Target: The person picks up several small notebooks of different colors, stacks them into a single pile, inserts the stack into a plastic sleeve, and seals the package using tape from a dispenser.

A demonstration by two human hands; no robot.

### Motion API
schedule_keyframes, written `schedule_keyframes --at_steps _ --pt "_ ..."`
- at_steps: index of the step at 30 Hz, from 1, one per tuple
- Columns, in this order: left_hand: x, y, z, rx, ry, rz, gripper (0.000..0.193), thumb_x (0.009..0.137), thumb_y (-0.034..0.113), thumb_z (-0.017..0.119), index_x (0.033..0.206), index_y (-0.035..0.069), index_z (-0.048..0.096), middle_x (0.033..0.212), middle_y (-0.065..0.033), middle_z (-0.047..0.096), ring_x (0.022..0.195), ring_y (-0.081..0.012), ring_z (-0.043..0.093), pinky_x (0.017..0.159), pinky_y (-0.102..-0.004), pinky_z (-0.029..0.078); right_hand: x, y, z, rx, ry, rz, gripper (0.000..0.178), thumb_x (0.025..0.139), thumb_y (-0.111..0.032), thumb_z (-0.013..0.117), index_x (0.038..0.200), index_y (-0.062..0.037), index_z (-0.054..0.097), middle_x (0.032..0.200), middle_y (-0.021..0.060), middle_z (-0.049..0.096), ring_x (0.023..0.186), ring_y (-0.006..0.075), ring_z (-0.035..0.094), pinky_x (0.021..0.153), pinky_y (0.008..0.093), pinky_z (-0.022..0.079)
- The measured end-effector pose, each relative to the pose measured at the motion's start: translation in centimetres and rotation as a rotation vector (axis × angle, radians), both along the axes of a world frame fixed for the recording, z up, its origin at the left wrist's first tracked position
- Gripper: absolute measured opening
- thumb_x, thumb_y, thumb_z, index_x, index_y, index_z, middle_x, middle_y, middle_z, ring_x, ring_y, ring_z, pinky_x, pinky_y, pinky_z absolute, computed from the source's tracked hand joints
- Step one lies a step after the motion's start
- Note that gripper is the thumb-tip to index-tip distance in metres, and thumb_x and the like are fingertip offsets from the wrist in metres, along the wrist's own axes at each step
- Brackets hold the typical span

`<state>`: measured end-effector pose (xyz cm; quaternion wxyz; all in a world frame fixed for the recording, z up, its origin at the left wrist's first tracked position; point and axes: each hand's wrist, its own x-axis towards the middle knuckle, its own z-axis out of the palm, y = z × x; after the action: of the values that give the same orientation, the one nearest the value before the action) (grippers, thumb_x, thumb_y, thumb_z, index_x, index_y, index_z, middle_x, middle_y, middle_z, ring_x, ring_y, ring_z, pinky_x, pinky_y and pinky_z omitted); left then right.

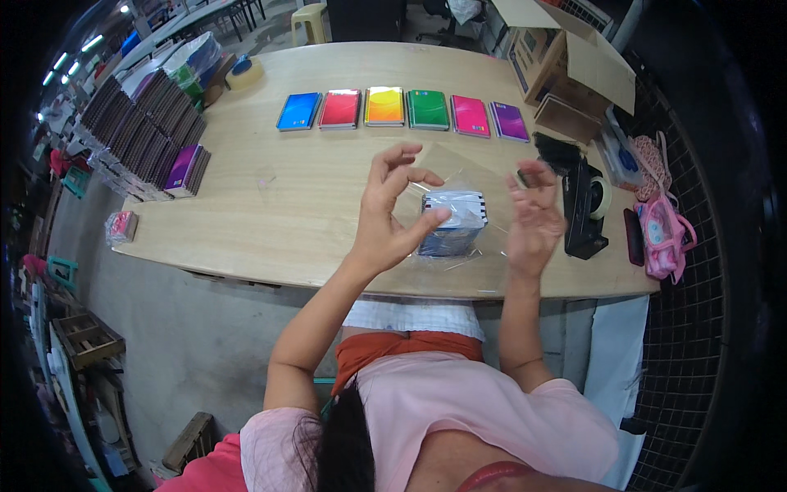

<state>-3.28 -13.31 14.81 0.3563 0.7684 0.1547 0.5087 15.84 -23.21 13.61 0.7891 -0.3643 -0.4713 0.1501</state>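
A stack of small notebooks in clear plastic wrap stands near the table's front edge, in front of me. Above its left side my left hand is open, fingers arched apart, with the thumb at the stack's top. Loose clear film spreads around and behind the stack. My right hand is raised to the right of the stack, fingers bent and smeared by motion. A small dark spot shows by its fingertips; I cannot make out whether anything is held. The black tape dispenser sits just right of it.
Several notebooks in different colours, among them a green one, lie in a row farther back. Tall notebook stacks and a tape roll are at the left. An open carton and a pink pouch occupy the right side.
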Motion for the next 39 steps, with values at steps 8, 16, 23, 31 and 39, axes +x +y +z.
schedule_keyframes --at_steps 8,16,23,31,39 --pt "1.7 -2.3 -3.7 -0.028 0.218 0.041 0.05 0.063 0.028 0.091 0.101 0.008 0.065 0.142 -0.0215 0.041 0.13 -0.0379 0.046 0.103 -0.044 0.043 1.6 -1.2 -2.8 -0.313 -0.267 0.138 0.03 0.073 -0.004 0.081 0.1 -0.0025 0.067 0.137 0.0154 0.045 0.134 0.0301 0.042 0.112 0.0412 0.034" --pt "3.1 -1.1 -3.2 -0.203 0.197 0.091 0.021 0.071 0.011 0.084 0.076 0.003 0.066 0.113 -0.0198 0.064 0.109 -0.0303 0.064 0.087 -0.0363 0.051 1.4 0.9 -3.9 -0.388 -0.185 0.121 0.014 0.072 0.005 0.078 0.083 0.0009 0.07 0.13 0.0151 0.049 0.121 0.0272 0.053 0.099 0.0346 0.044" --pt "3.4 -1.2 -3.4 -0.294 0.228 0.073 0.027 0.069 0.009 0.085 0.085 0.0 0.065 0.095 -0.0162 0.067 0.097 -0.0248 0.066 0.081 -0.0338 0.05 2.0 1.3 -4.2 -0.426 -0.178 0.091 0.014 0.07 0.006 0.078 0.08 0.0015 0.069 0.121 0.0126 0.051 0.11 0.0216 0.054 0.093 0.0311 0.046" --pt "5.6 -0.6 -6.8 -0.78 -0.198 0.065 0.052 0.068 0.003 0.08 0.115 -0.002 0.058 0.103 -0.0111 0.063 0.091 -0.0185 0.061 0.081 -0.0297 0.05 2.0 3.3 -3.0 -0.542 0.14 0.319 0.04 0.067 0.005 0.079 0.103 -0.0006 0.064 0.11 0.0069 0.054 0.104 0.0139 0.054 0.088 0.027 0.047" --pt "5.5 -1.9 -6.6 -0.91 -0.172 -0.129 0.038 0.075 -0.002 0.072 0.112 -0.002 0.063 0.103 -0.0097 0.065 0.092 -0.0148 0.062 0.081 -0.0265 0.051 3.6 5.2 -4.3 -0.716 0.111 0.403 0.046 0.065 0.005 0.079 0.109 0.0002 0.066 0.097 0.0024 0.056 0.092 0.01 0.056 0.079 0.0216 0.046"
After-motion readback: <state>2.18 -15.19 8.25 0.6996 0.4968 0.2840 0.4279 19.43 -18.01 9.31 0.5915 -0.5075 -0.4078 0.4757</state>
